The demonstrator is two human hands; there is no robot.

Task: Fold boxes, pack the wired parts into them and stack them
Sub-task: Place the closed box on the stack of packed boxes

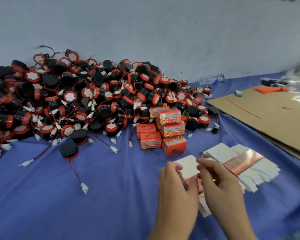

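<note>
A flat white box blank (pixel 189 168) with a red edge is held between both hands above the blue cloth. My left hand (pixel 176 186) grips its left side and my right hand (pixel 218 179) pinches its right side. Just to the right lies a fanned stack of flat blanks (pixel 239 163). A huge pile of black-and-red wired parts (pixel 80 101) with white connectors covers the left and middle. Several folded red boxes (pixel 163 130) are stacked at the pile's near right edge. One loose wired part (pixel 68 150) lies in front of the pile.
A brown cardboard sheet (pixel 267 115) lies at the right, with a red wire on it. A plastic water bottle (pixel 210 80) lies by the wall. Clear plastic bags (pixel 298 84) are bunched at the far right. Blue cloth (pixel 76 205) covers the work surface.
</note>
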